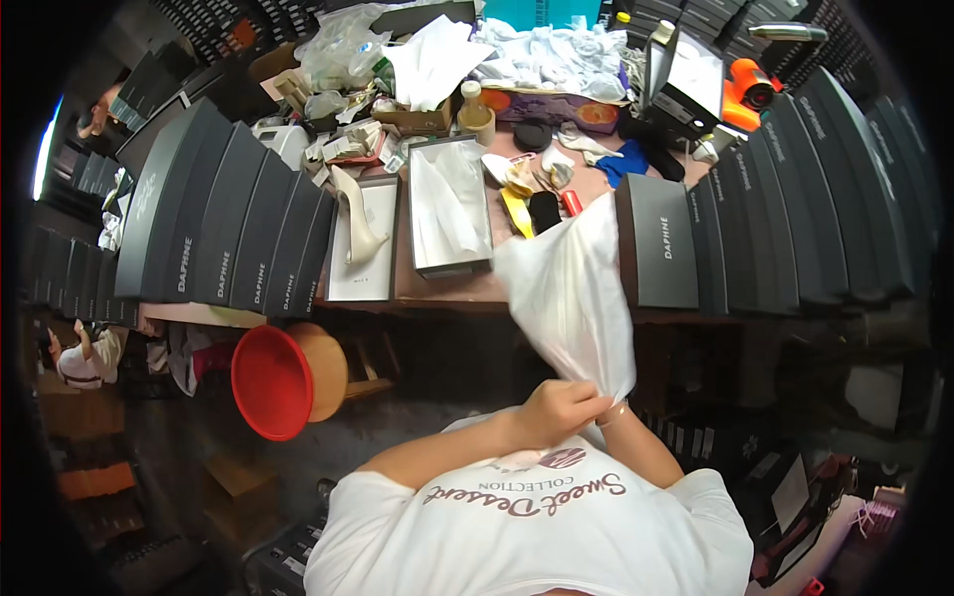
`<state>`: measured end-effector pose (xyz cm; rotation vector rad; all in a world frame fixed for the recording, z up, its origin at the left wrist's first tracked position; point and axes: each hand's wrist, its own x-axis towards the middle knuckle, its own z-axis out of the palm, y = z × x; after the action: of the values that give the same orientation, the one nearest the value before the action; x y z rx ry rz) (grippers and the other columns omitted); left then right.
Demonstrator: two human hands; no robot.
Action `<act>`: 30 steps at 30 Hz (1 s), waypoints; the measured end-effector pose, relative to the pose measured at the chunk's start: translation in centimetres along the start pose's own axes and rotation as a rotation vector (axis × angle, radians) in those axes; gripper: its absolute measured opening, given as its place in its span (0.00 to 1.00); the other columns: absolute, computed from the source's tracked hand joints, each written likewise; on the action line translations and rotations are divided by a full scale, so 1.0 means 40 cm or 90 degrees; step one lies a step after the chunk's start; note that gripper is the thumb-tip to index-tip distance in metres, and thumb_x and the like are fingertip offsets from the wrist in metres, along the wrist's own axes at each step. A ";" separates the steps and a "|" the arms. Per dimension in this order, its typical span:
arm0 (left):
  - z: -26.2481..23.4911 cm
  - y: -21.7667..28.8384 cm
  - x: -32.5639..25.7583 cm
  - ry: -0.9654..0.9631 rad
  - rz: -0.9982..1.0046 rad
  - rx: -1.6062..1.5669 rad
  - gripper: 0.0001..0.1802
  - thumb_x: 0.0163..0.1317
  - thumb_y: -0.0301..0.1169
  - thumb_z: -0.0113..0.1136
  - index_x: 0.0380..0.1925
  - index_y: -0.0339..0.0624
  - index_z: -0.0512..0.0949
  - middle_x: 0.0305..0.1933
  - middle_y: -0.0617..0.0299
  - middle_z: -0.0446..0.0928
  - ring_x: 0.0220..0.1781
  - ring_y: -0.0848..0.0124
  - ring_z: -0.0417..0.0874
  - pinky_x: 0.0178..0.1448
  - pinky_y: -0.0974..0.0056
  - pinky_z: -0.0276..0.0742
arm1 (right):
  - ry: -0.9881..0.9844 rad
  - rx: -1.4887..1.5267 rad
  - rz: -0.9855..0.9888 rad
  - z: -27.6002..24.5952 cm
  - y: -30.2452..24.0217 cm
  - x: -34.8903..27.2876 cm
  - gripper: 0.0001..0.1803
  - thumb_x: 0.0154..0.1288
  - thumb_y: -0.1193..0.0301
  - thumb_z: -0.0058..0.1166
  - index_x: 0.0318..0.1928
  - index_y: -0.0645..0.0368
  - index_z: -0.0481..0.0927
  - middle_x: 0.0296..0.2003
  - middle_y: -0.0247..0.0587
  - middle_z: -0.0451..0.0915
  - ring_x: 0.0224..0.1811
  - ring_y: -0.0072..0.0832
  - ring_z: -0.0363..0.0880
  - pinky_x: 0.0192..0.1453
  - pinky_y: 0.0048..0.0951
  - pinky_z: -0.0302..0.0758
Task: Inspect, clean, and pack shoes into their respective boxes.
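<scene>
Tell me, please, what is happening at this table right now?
A person in a white shirt holds a translucent white plastic bag up by its lower end, with the left hand gripping it and the right hand mostly hidden behind. On the brown table lie a cream high-heeled shoe and an open tissue-lined box between rows of black shoeboxes.

Bag held before the table edge, between rows of boxes

A bag (571, 298) is held up at its lower end by both hands, the left hand (556, 412) just left of the right hand (614, 415), near the body and before the table (452, 290). Behind the bag's top, small items are scattered on the table. Left of the bag an open box (449, 207) is set, with paper lying in it; left of that, a lid (364, 238) with a shoe (356, 217) on it. A row of boxes (224, 214) is stood further left, another row (785, 209) right of the bag. A bowl (273, 382) is placed below the table edge, left of the hands.
</scene>
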<state>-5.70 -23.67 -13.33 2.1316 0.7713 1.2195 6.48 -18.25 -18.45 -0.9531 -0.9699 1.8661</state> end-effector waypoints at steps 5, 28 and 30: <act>-0.088 -0.234 0.196 0.145 -0.180 0.122 0.16 0.55 0.29 0.63 0.45 0.40 0.74 0.31 0.55 0.73 0.33 0.58 0.77 0.38 0.58 0.75 | 0.200 -0.741 -0.224 -0.203 -0.023 0.274 0.26 0.63 0.69 0.54 0.61 0.63 0.66 0.60 0.51 0.68 0.60 0.40 0.71 0.62 0.38 0.70; -0.507 -0.441 0.005 0.271 -0.503 -0.109 0.15 0.68 0.35 0.55 0.38 0.31 0.78 0.31 0.64 0.74 0.34 0.78 0.71 0.38 0.70 0.68 | -0.246 -0.369 -0.042 0.157 -0.177 0.585 0.16 0.68 0.63 0.54 0.37 0.67 0.79 0.25 0.22 0.74 0.29 0.11 0.66 0.32 0.18 0.65; -0.541 -0.438 -0.078 0.242 -0.538 -0.140 0.15 0.68 0.35 0.54 0.38 0.31 0.78 0.30 0.65 0.72 0.32 0.78 0.69 0.36 0.70 0.66 | -0.198 -0.255 0.029 0.245 -0.128 0.579 0.16 0.69 0.61 0.53 0.32 0.63 0.78 0.22 0.20 0.70 0.26 0.10 0.62 0.28 0.18 0.61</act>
<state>-29.70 -10.05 -18.19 1.1703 1.4290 1.1455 -9.43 1.67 -15.59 -0.9316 -1.5641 1.9321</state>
